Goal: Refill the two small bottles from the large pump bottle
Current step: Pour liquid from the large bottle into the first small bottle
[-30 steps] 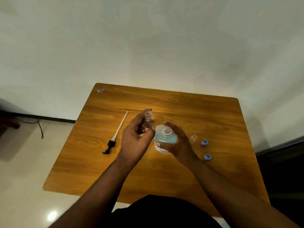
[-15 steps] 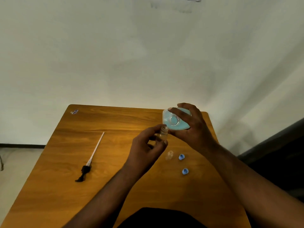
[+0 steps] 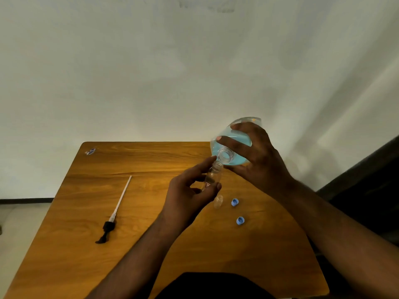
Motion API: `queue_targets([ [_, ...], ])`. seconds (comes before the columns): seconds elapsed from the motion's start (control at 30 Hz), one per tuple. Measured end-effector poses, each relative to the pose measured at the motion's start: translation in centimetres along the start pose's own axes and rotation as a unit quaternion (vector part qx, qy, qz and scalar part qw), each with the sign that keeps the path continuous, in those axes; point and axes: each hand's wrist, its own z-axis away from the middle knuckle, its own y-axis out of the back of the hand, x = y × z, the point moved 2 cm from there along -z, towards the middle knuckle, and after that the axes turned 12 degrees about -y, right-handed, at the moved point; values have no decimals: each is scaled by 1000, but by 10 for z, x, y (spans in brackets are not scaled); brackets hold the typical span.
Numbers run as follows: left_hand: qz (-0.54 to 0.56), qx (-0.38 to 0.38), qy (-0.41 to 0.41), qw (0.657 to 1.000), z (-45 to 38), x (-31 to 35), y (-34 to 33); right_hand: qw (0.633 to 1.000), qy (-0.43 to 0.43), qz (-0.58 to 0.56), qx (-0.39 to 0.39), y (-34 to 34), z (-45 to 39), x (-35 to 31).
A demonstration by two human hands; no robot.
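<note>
My right hand [image 3: 257, 160] grips the large clear bottle [image 3: 233, 145] of blue liquid, tilted with its open neck down and toward me. My left hand [image 3: 190, 195] holds a small clear bottle [image 3: 212, 175] upright, its mouth right under the large bottle's neck. A second small clear bottle [image 3: 218, 201] stands uncapped on the wooden table [image 3: 86, 212], just below my left fingers. Two blue caps [image 3: 235, 202] [image 3: 240, 220] lie to its right. The black pump head with its long white tube [image 3: 116, 209] lies on the table's left side.
A small crumpled wrapper [image 3: 90, 151] sits at the table's far left corner. A pale wall rises right behind the table. A dark piece of furniture [image 3: 367, 180] stands at the right. Pale floor shows on the left.
My right hand has lifted the large bottle off the table and tipped it over the small bottle. My left hand has brought the small bottle up under the neck. The view has tilted upward.
</note>
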Motion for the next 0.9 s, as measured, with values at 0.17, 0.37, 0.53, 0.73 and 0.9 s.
queue_targets([
  [0.17, 5, -1, -7, 1000, 3, 4, 5, 1000, 4, 8, 10, 0, -1, -4],
  [0.37, 8, 11, 3, 1000, 4, 8, 8, 999, 14, 14, 29, 2, -2, -6],
  [0.53, -14, 16, -19, 1000, 4, 11, 11, 999, 24, 31, 37, 3, -3, -8],
  [0.73, -15, 26, -14, 999, 4, 9, 13, 997, 35, 50, 42, 5, -6, -10],
  [0.9, -21, 22, -14, 999, 3, 8, 12, 996, 46, 63, 42, 8, -8, -10],
])
